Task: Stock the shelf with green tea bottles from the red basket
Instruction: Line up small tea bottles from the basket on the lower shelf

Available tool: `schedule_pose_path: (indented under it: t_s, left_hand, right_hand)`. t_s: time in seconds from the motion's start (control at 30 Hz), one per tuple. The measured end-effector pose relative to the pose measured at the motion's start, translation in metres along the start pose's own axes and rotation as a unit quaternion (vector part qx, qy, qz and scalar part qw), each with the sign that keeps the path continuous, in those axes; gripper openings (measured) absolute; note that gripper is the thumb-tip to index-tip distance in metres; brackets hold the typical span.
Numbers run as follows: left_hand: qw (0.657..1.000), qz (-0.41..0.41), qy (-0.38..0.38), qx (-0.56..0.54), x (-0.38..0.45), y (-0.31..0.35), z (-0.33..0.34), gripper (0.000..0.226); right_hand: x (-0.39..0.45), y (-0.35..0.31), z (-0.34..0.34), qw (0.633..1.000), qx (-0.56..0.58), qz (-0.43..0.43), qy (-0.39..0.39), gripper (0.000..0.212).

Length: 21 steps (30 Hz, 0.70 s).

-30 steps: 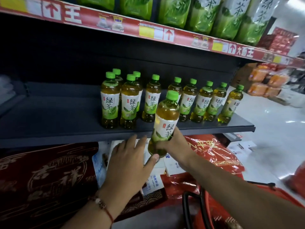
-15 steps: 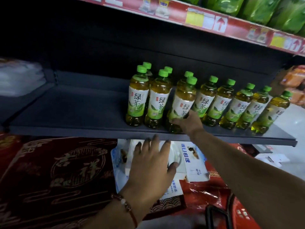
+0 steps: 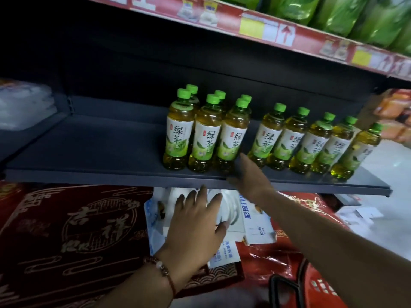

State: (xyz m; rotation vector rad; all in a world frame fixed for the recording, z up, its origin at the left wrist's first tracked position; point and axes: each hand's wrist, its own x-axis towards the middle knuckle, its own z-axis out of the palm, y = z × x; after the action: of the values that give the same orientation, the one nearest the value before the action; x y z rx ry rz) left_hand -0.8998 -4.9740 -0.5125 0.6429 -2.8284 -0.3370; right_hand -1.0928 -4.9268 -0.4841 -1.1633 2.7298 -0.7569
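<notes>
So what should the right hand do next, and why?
Probably draw the right hand back down to the red basket for another bottle. It holds nothing, the third front bottle stands upright on the shelf, and the shelf's left part is bare.

Dim store aisle, pale glossy floor (image 3: 387, 221)

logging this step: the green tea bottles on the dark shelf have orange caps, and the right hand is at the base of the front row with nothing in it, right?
Not quite: the head view shows green caps, not orange, on the green tea bottles with white labels on the dark metal shelf. The rest holds: the right hand is at the base of the front row, holding nothing.
</notes>
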Motion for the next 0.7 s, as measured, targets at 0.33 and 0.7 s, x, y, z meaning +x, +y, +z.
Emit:
schedule_pose_path:
  t_s: [0.33, 0.7]
  left_hand:
    - [0.993, 0.091, -0.077, -0.007, -0.008, 0.098, 0.042, 0.064]
    - [0.938, 0.278, -0.203, 0.03, -0.032, 0.222, 0.124, 0.069]
  right_hand:
    - [-0.175, 0.11, -0.033, 0.971, -0.209, 0.015, -0.112, 0.081]
    - [-0.301, 0.266, -0.037, 0.932, -0.187, 0.253, -0.182, 0.083]
